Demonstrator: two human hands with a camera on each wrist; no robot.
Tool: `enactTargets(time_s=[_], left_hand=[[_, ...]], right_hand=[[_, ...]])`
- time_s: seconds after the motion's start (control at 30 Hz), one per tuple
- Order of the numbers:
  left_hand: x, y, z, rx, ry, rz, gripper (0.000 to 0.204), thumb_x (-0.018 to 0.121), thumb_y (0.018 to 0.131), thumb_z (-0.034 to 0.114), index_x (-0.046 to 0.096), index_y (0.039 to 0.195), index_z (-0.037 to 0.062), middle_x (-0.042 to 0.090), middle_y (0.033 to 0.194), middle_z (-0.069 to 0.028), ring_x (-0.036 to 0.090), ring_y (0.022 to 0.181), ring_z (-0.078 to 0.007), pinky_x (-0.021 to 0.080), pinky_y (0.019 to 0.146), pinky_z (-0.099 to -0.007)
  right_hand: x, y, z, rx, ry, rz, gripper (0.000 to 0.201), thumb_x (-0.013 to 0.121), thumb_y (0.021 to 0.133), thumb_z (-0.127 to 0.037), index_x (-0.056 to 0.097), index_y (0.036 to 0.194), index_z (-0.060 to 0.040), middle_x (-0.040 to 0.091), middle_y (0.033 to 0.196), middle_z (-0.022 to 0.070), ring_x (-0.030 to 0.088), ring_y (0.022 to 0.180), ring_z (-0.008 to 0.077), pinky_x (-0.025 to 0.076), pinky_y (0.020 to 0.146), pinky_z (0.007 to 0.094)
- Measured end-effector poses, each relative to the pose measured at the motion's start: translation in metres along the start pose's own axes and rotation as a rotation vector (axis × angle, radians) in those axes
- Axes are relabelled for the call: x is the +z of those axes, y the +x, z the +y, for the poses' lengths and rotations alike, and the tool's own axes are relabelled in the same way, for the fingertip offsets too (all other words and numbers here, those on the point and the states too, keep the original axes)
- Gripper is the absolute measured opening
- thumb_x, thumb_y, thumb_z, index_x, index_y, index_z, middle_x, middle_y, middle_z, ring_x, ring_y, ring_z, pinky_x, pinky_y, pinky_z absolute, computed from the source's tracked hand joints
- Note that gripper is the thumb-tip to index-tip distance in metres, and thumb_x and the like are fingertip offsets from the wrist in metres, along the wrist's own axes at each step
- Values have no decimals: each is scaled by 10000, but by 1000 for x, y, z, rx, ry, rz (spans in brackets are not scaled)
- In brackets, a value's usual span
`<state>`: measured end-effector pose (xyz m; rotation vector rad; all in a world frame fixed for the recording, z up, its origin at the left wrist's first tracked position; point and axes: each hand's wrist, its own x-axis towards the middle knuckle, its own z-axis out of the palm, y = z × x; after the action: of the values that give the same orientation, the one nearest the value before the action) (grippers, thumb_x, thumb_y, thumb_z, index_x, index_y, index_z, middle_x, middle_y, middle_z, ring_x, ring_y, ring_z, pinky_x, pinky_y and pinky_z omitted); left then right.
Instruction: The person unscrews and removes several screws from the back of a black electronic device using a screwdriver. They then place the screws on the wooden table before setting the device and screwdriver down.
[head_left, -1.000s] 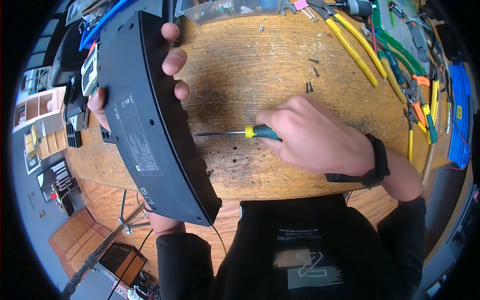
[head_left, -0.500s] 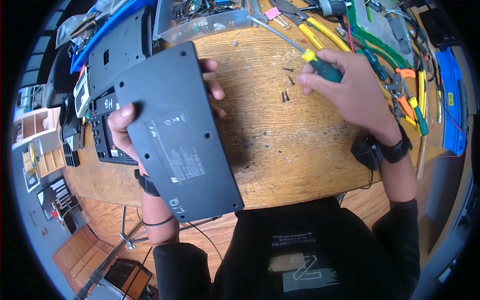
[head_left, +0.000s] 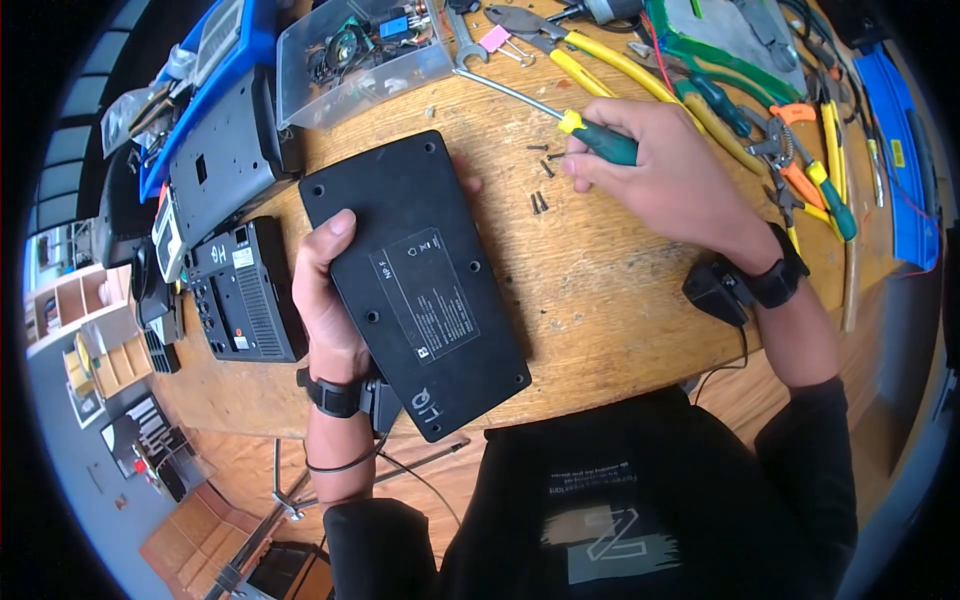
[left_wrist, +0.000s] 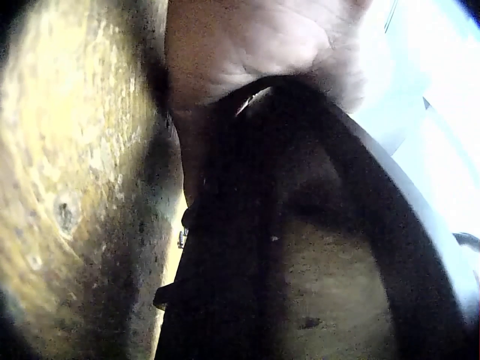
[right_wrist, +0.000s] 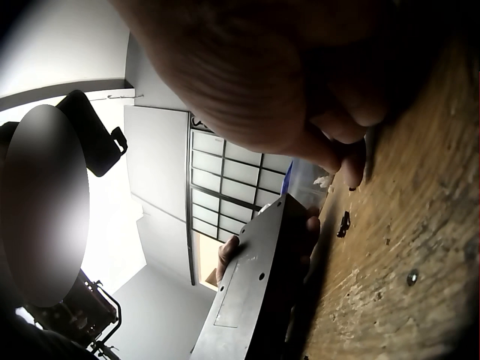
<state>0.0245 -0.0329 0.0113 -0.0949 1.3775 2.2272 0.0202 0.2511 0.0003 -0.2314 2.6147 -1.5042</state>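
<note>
In the head view a flat black panel (head_left: 400,250) with a printed label and several screw holes lies in the grip of my left hand (head_left: 330,290), thumb on its face and fingers beneath. The panel (right_wrist: 255,285) also shows in the right wrist view. My right hand (head_left: 670,170) holds a screwdriver by its green handle (head_left: 608,142), its shaft pointing up and left. Several dark screws (head_left: 540,203) lie on the wooden table between the panel and my right hand. The left wrist view shows mostly my palm (left_wrist: 262,45) and a dark blurred shape.
A black device (head_left: 245,290) stands at the left, with another dark panel (head_left: 225,165) behind it. A clear bin (head_left: 370,75) of parts is at the back. Pliers (head_left: 640,75), cutters and a blue tray (head_left: 900,160) occupy the right side.
The panel has turned its labelled face upward and moved right, uncovering the device on the left. My right hand has lifted away from the panel's edge, swinging the screwdriver up towards the back.
</note>
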Motion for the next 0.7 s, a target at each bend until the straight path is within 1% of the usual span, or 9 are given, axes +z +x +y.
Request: enactTargets(time_s=[0.07,0.17,0.2,0.3,0.4,0.5,0.53,0.63,0.7], left_hand=[[-3,-4,1,-27,37,189,723,593,936,412,482,1452,-81,646,1305,-284,715,1104,-318,618,899,-418],[-7,-1,0,104,250,296,414,626,997,215,556,1303,-56,726,1108,-166,747,908,-193,631,765,-310],[-8,-1,-1,133,220,283,354,669,994,165,575,1266,-42,730,1060,-134,737,878,-158,615,742,-276],[-4,1,-10,261,291,339,413,677,1007,178,556,1335,-43,722,1099,-131,724,922,-148,598,803,-272],[3,1,-10,317,363,376,484,683,1019,157,515,1427,-42,687,1200,-133,682,1035,-142,555,905,-272],[4,-1,-8,331,507,336,541,678,1028,136,466,1496,-35,631,1308,-140,618,1159,-154,497,1006,-292],[0,0,-11,370,590,324,538,679,1025,111,466,1495,-41,599,1351,-148,575,1219,-164,461,1050,-300],[-3,1,-14,400,752,324,521,673,1029,116,481,1495,-17,601,1359,-128,559,1238,-172,446,1068,-310],[-1,1,-15,398,778,295,521,679,1026,122,487,1492,-11,601,1366,-127,562,1235,-170,450,1063,-313]], right_hand=[[-1,-1,-1,-4,0,7,250,733,895,-202,696,927,43,665,743,143,640,676,246,490,680,382],[-3,-1,2,-34,15,35,251,729,903,-199,693,938,47,646,745,159,632,678,254,483,674,397],[-4,-1,3,-30,1,32,257,729,905,-202,691,942,50,640,746,166,627,676,265,480,671,402],[-7,-1,3,-37,-37,41,275,731,910,-209,687,954,59,624,752,190,614,673,307,471,663,417],[-9,-5,-3,-62,-113,64,292,732,914,-216,686,965,68,627,769,217,614,685,361,469,663,433],[-13,-10,-14,-58,-222,60,306,731,919,-221,686,978,76,647,799,240,640,726,400,481,678,451],[-13,-12,-13,-67,-232,71,309,731,922,-222,685,982,77,652,807,247,649,738,409,485,681,458],[-12,-16,-7,-112,-281,99,315,730,928,-225,679,991,79,668,819,259,668,764,426,498,687,475],[-12,-19,-4,-133,-311,121,310,730,931,-225,675,990,75,675,815,258,672,768,434,504,688,482]])
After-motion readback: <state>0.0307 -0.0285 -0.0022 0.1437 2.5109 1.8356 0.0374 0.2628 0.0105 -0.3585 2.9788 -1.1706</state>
